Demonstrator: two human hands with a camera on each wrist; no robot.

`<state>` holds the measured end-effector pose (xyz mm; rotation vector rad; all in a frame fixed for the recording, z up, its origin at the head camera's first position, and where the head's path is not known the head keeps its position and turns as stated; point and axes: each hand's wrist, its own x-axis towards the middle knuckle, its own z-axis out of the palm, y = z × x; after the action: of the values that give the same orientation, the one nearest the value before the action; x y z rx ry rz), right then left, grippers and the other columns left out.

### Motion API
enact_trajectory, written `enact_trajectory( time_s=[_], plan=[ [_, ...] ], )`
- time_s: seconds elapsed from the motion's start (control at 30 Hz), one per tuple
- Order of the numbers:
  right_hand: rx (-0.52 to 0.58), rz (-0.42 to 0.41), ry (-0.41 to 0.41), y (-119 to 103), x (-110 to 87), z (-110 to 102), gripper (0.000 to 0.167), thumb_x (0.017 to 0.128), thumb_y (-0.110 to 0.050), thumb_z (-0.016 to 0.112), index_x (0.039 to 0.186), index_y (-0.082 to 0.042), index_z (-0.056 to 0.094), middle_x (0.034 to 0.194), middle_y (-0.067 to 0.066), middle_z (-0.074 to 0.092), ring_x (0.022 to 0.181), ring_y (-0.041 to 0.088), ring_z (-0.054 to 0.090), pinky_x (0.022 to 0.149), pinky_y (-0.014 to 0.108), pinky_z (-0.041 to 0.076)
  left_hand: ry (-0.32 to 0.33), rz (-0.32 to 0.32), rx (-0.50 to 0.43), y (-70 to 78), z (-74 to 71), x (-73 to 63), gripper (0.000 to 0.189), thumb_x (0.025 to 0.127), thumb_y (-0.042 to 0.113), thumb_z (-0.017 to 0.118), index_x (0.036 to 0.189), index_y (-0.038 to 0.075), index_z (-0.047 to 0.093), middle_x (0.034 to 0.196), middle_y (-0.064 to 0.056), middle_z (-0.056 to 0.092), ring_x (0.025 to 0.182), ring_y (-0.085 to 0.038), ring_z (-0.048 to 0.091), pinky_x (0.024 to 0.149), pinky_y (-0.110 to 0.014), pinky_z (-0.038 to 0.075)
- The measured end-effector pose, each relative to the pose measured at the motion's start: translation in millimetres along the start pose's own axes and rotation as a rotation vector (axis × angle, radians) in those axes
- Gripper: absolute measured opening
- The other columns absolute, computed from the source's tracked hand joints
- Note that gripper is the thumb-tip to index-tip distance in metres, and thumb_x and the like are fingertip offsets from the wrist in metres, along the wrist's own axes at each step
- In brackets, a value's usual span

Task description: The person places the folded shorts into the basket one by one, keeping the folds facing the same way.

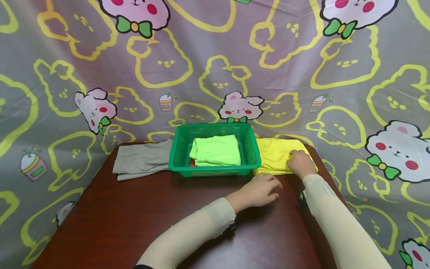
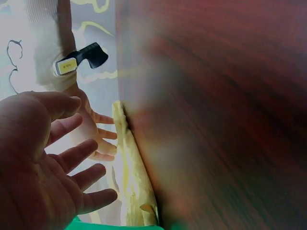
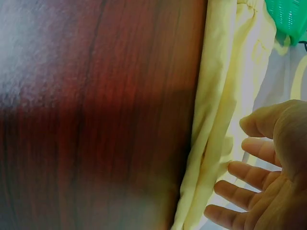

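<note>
Folded yellow shorts [image 1: 277, 151] with a gathered waistband lie right of the green basket [image 1: 215, 171]. My right hand [image 1: 301, 163] is over their right part, fingertips right at the cloth; the right wrist view shows its fingers spread loosely beside the yellow fabric [image 3: 218, 96]. My left hand [image 1: 258, 189] hovers over the table just in front of the basket's right corner, fingers relaxed and holding nothing, with its palm and spread fingers visible in the left wrist view. Inside the basket lies a folded bright green garment [image 1: 216, 150], a bit of red showing under its left edge.
Folded grey shorts [image 1: 142, 158] lie left of the basket, partly hidden behind its side. All of it stands along the back of a dark reddish-brown wooden table [image 1: 127, 220]. A cartoon-printed grey curtain [image 1: 201, 48] hangs close behind and at both sides.
</note>
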<state>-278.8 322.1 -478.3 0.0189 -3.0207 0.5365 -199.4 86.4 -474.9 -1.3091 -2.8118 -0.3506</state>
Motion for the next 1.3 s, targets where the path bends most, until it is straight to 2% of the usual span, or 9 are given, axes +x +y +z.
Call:
enact_trajectory(
  time_s=[0.13, 0.4, 0.53, 0.7, 0.77, 0.87, 0.97, 1.1, 1.3],
  plan=[
    [-0.006, 0.006, -0.030, 3, -2.9, 4, 0.046, 0.096, -0.021, 0.052, 0.130, 0.008, 0.057, 0.123, 0.035, 0.055, 0.108, 0.055, 0.057, 0.086, 0.064, 0.049, -0.004, -0.022, 0.028, -1.1, 10.3, 16.1, 0.030, 0.102, 0.038, 0.061, 0.131, 0.031, 0.064, 0.133, 0.009, 0.059, 0.128, -0.014, 0.050, 0.107, -0.031, 0.043],
    [-0.092, -0.042, 0.027, 4, 6.9, 14, 0.037, 0.090, -0.024, 0.061, 0.114, 0.004, 0.061, 0.110, 0.032, 0.057, 0.095, 0.055, 0.059, 0.070, 0.064, 0.051, 0.034, -0.165, 0.075, -10.6, 17.7, 42.8, 0.027, 0.099, 0.036, 0.065, 0.125, 0.029, 0.067, 0.144, -0.003, 0.052, 0.139, -0.023, 0.038, 0.104, -0.036, 0.048],
    [-0.102, -0.033, 0.022, 3, 7.9, 14, 0.041, 0.090, -0.024, 0.063, 0.120, 0.005, 0.061, 0.115, 0.033, 0.056, 0.100, 0.058, 0.058, 0.075, 0.067, 0.050, 0.022, -0.251, 0.078, -13.6, 16.5, 52.0, 0.032, 0.100, 0.032, 0.064, 0.130, 0.024, 0.063, 0.155, -0.009, 0.041, 0.151, -0.030, 0.024, 0.106, -0.034, 0.049],
    [-0.071, -0.013, -0.011, 3, 7.8, 11, 0.048, 0.091, -0.024, 0.062, 0.129, 0.005, 0.058, 0.124, 0.034, 0.054, 0.108, 0.059, 0.055, 0.083, 0.068, 0.050, -0.011, -0.358, 0.119, -14.0, 17.1, 60.4, 0.043, 0.100, 0.032, 0.063, 0.141, 0.023, 0.054, 0.163, -0.012, 0.029, 0.156, -0.037, 0.012, 0.118, -0.038, 0.036],
    [-0.060, -0.010, -0.020, 4, 8.2, 10, 0.049, 0.091, -0.024, 0.062, 0.131, 0.005, 0.058, 0.125, 0.034, 0.053, 0.108, 0.060, 0.055, 0.084, 0.068, 0.049, -0.021, -0.395, 0.124, -13.9, 20.1, 63.4, 0.048, 0.099, 0.032, 0.063, 0.145, 0.025, 0.050, 0.164, -0.012, 0.028, 0.156, -0.036, 0.012, 0.119, -0.036, 0.035],
    [-0.050, -0.001, -0.037, 6, 7.8, 9, 0.050, 0.090, -0.023, 0.062, 0.131, 0.006, 0.057, 0.124, 0.034, 0.053, 0.109, 0.059, 0.054, 0.086, 0.067, 0.048, -0.043, -0.453, 0.113, -12.4, 26.0, 68.0, 0.052, 0.098, 0.035, 0.065, 0.146, 0.025, 0.048, 0.165, -0.011, 0.026, 0.156, -0.031, 0.014, 0.113, -0.031, 0.042],
    [-0.059, 0.010, -0.064, 8, 6.6, 7, 0.051, 0.091, -0.024, 0.063, 0.132, 0.006, 0.056, 0.124, 0.034, 0.052, 0.108, 0.058, 0.054, 0.086, 0.066, 0.048, -0.069, -0.488, 0.112, -8.9, 31.2, 72.7, 0.056, 0.095, 0.039, 0.069, 0.145, 0.025, 0.049, 0.165, -0.010, 0.024, 0.156, -0.029, 0.015, 0.113, -0.031, 0.042],
    [-0.074, 0.003, -0.091, 7, 4.7, 3, 0.051, 0.092, -0.025, 0.065, 0.132, 0.006, 0.056, 0.125, 0.034, 0.054, 0.107, 0.057, 0.057, 0.087, 0.066, 0.049, -0.103, -0.515, 0.154, -4.2, 35.4, 77.4, 0.058, 0.094, 0.043, 0.070, 0.145, 0.028, 0.049, 0.166, -0.008, 0.024, 0.156, -0.027, 0.016, 0.117, -0.037, 0.036],
    [-0.101, -0.028, -0.109, 7, 4.9, -1, 0.049, 0.092, -0.026, 0.067, 0.129, 0.005, 0.060, 0.125, 0.034, 0.057, 0.106, 0.054, 0.060, 0.091, 0.065, 0.048, -0.136, -0.534, 0.202, -1.0, 35.0, 78.3, 0.054, 0.096, 0.042, 0.067, 0.146, 0.030, 0.050, 0.165, -0.007, 0.027, 0.152, -0.022, 0.024, 0.110, -0.037, 0.043]
  ],
)
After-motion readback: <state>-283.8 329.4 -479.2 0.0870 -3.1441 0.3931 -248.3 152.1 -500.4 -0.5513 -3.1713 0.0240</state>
